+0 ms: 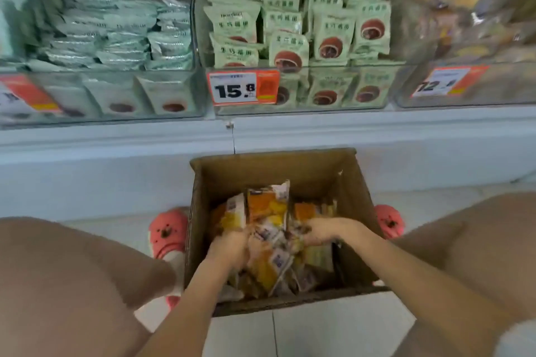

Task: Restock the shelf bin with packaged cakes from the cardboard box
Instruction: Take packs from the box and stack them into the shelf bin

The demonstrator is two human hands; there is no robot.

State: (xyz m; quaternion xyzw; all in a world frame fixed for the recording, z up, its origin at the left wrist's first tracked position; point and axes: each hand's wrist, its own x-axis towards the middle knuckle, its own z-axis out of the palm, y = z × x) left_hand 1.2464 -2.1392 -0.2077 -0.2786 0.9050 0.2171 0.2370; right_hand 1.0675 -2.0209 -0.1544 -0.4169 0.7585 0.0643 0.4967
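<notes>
1. Left hand (229, 246): fingers curled around orange packaged cakes (268, 206) inside the cardboard box (356, 182).
2. Right hand (322, 230): fingers curled, grasping packages in the same pile.
3. The box stands on the tiled floor (319, 333) between the person's knees, below the shelf.
4. Shelf bin (295, 87) directly above holds green packages behind a 15.8 price tag (243, 91).

The white tiled floor (333, 327) carries the open cardboard box (352, 197), flanked by 2 pink clogs (168, 233).
</notes>
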